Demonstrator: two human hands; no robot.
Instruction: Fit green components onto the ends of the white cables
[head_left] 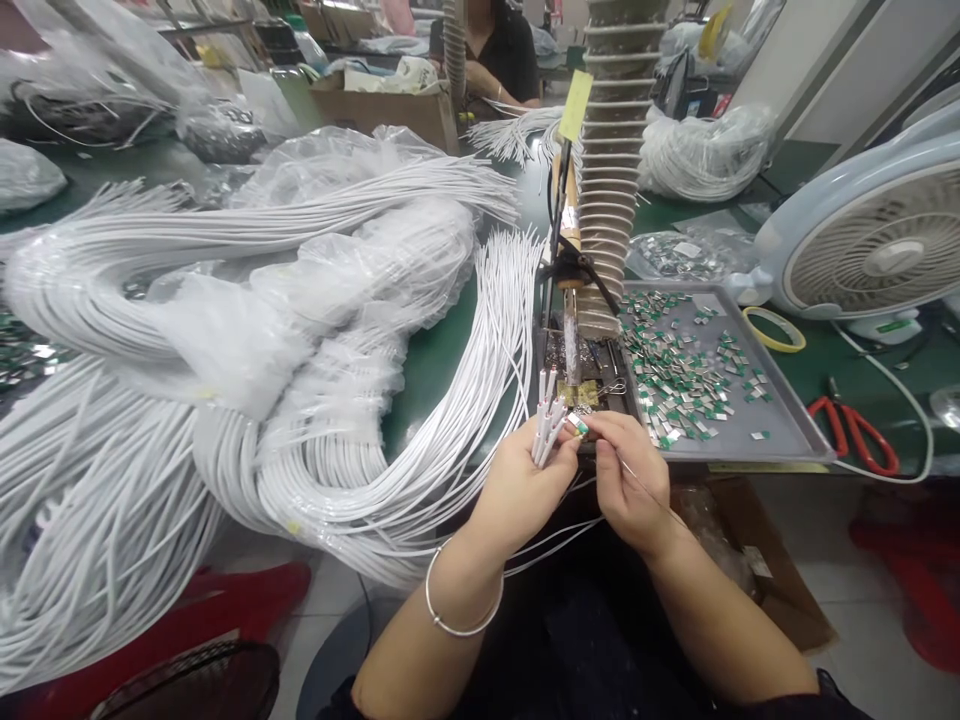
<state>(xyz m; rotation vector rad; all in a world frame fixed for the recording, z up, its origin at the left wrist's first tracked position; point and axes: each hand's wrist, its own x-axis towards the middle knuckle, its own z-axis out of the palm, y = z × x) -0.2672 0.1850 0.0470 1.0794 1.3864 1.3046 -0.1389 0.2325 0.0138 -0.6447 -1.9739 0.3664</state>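
My left hand is closed around a bunch of white cables, their stripped ends pointing up with reddish tips. At its fingertips is a small green and silver connector board, which the fingers of my right hand also meet. Which hand bears the board I cannot tell. A thin solder wire runs out of my closed right hand toward the wrist. Just beyond both hands a soldering iron is mounted tip down over a yellow sponge.
Large bundles of white cable, partly in plastic, cover the left. To the right lie a grey tray of connector boards, red-handled cutters, a tape roll and a fan. A ribbed hose hangs ahead; a person sits opposite.
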